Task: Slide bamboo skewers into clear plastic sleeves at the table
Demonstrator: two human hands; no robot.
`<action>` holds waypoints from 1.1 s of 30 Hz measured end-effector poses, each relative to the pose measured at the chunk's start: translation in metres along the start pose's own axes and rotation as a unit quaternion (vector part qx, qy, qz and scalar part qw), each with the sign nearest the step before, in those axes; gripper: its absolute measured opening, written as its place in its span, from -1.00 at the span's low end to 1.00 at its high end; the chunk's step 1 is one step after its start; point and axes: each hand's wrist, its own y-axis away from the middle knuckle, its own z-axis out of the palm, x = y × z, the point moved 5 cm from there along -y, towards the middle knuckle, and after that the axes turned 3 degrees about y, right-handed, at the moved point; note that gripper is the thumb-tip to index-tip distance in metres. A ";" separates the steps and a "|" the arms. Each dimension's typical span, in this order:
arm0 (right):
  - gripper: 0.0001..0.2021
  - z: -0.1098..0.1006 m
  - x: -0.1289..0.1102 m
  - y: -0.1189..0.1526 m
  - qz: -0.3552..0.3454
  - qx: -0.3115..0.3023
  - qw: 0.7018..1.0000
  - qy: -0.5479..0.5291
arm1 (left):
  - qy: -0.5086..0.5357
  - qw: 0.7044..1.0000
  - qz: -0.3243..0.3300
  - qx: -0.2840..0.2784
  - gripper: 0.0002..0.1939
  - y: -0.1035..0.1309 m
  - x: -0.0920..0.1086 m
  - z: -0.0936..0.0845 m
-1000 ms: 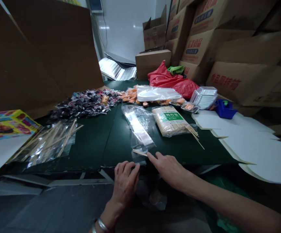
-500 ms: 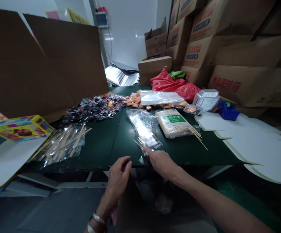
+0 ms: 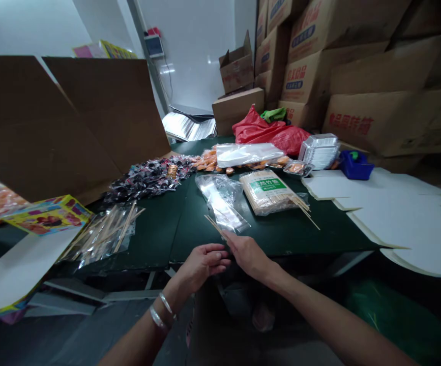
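Observation:
My right hand (image 3: 251, 258) is closed round a few thin bamboo sticks (image 3: 214, 224), whose ends point forward and left above the table's front edge. Close beside it, my left hand (image 3: 205, 263) has its fingers loosely stretched toward the right hand, and I see nothing held in it. Clear plastic bags (image 3: 224, 201) lie flat just beyond the hands. To their right sits a pack of bamboo sticks (image 3: 266, 190) with a green label, some sticks poking out of its near right end. At the left, more sticks lie in and on clear bags (image 3: 108, 231).
Small dark wrapped packets (image 3: 144, 178) and orange wrapped pieces (image 3: 207, 160) are heaped along the back. White card sheets (image 3: 403, 218) and a blue container (image 3: 355, 165) are on the right. A colourful box (image 3: 50, 216) stands left; cardboard boxes (image 3: 350, 117) are stacked behind.
My left hand has moved right and up, close to the right hand, and its fingers have straightened. The right hand still holds the sticks. The view has shifted slightly.

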 end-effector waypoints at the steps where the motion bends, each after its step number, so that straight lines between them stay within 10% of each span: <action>1: -0.70 -0.002 -0.001 0.000 -0.002 -0.012 1.000 0.004 | 0.004 1.000 -0.004 0.001 -0.73 0.000 -0.001 -0.001; 7: -0.71 -0.006 -0.017 0.004 -0.003 -0.111 0.981 0.157 | 0.061 0.992 -0.060 -0.089 -0.68 0.000 0.001 0.005; 13: -0.69 -0.008 -0.023 0.002 -0.043 -0.152 0.960 0.229 | -0.005 0.997 -0.063 -0.044 -0.75 -0.001 0.006 0.008; 26: -0.67 -0.044 0.000 0.022 -0.009 -0.059 0.989 -0.135 | 0.036 0.996 -0.075 0.038 -0.75 0.001 -0.004 0.002; 33: -0.67 -0.043 -0.001 0.048 0.010 -0.164 0.961 -0.224 | 0.078 0.997 -0.014 -0.005 -0.62 0.002 -0.005 0.001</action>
